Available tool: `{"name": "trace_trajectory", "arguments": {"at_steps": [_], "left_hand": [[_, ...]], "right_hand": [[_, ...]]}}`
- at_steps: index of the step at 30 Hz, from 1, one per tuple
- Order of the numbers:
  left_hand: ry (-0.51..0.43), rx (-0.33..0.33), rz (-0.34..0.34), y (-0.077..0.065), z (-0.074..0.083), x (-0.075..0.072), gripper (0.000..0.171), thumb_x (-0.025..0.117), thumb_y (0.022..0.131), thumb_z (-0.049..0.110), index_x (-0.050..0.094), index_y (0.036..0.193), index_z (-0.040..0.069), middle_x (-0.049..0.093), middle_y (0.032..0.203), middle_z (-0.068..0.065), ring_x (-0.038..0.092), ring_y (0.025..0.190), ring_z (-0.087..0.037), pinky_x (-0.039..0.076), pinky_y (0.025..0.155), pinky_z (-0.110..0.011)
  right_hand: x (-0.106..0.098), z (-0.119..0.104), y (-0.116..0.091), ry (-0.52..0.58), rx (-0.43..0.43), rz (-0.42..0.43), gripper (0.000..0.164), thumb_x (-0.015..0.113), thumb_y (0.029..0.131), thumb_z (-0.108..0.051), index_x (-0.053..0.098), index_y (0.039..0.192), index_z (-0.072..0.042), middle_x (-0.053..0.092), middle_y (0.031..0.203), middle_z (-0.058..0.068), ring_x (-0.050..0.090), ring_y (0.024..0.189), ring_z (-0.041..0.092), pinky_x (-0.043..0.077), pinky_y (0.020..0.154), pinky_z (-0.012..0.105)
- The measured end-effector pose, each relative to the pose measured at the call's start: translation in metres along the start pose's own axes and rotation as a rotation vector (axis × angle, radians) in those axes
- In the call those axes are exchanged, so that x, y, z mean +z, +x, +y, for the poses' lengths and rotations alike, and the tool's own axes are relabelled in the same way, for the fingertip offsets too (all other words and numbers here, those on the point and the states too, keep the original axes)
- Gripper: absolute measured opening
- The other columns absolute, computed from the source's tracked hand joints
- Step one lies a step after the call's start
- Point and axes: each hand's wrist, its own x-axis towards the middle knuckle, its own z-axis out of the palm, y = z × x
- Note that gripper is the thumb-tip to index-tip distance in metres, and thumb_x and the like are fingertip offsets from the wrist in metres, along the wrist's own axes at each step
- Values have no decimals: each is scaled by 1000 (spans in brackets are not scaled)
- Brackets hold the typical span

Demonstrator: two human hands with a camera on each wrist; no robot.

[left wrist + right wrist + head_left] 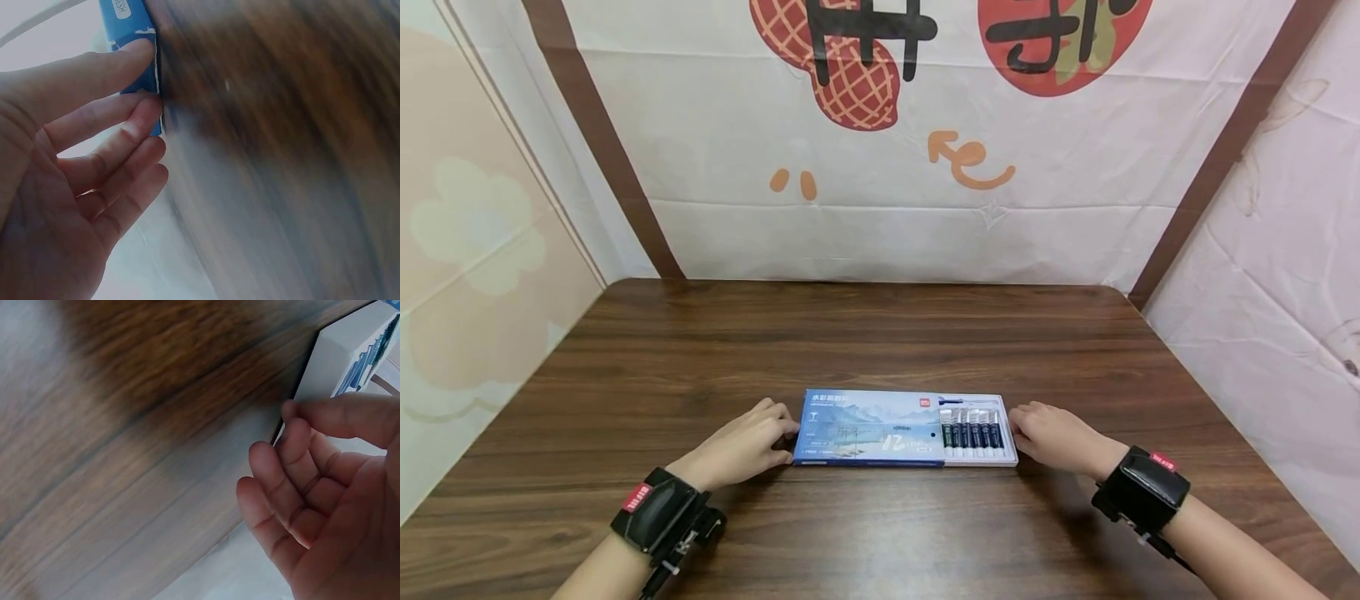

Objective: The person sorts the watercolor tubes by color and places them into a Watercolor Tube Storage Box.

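Note:
A flat blue paint-set box (865, 425) with a lake-and-mountain picture lies on the brown table. Out of its right end sticks a white tray (973, 457) holding several dark paint tubes (973, 432) and a slim dark blue brush (970, 402). My left hand (745, 444) touches the box's left end with thumb and fingertips; the left wrist view shows the thumb against the blue end face, other fingers loosely bent. My right hand (1063, 437) rests thumb and index fingertips at the tray's right end, its remaining fingers relaxed in the right wrist view.
The wooden table (880, 333) has rounded far corners. Behind it hangs a white printed cloth (715, 125), with more cloth panels along the left and right sides. Each wrist carries a strapped black device (662, 512) with a cable.

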Motion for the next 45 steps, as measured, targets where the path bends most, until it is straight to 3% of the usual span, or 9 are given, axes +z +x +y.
{"name": "trace_trajectory", "arguments": {"at_steps": [21,25,31,38,45], "left_hand": [[0,37,-4,16,12,0,18,75,75,10,67,89,0,51,80,-1,42,78,-16,40,67,-32],[-6,15,-21,17,12,0,20,74,76,11,68,91,0,53,83,-2,45,81,-18,41,69,-33],[-12,-78,-44,14,11,0,29,74,77,14,68,101,-3,56,90,-3,48,88,-19,43,73,-34],[0,20,-28,16,12,-1,19,73,77,9,68,91,-2,52,81,-1,43,78,-16,39,66,-32],[16,37,-21,19,14,0,19,73,76,10,68,89,-3,50,78,0,41,76,-16,38,65,-31]], "right_hand": [[0,-10,12,20,36,-26,11,62,83,-3,55,75,-8,45,65,-6,42,60,10,37,51,26],[0,-9,12,24,40,-30,10,63,83,-4,57,76,-9,46,66,-6,42,61,9,37,52,25],[-1,-8,12,15,42,-28,12,63,81,-5,56,74,-11,46,66,-7,41,59,8,36,50,25],[-2,-10,15,12,35,-28,15,62,82,-5,53,71,-11,43,63,-7,40,57,9,34,49,25],[0,-10,15,20,29,-23,16,62,83,-6,53,71,-11,43,64,-7,40,58,10,35,49,26]]}}
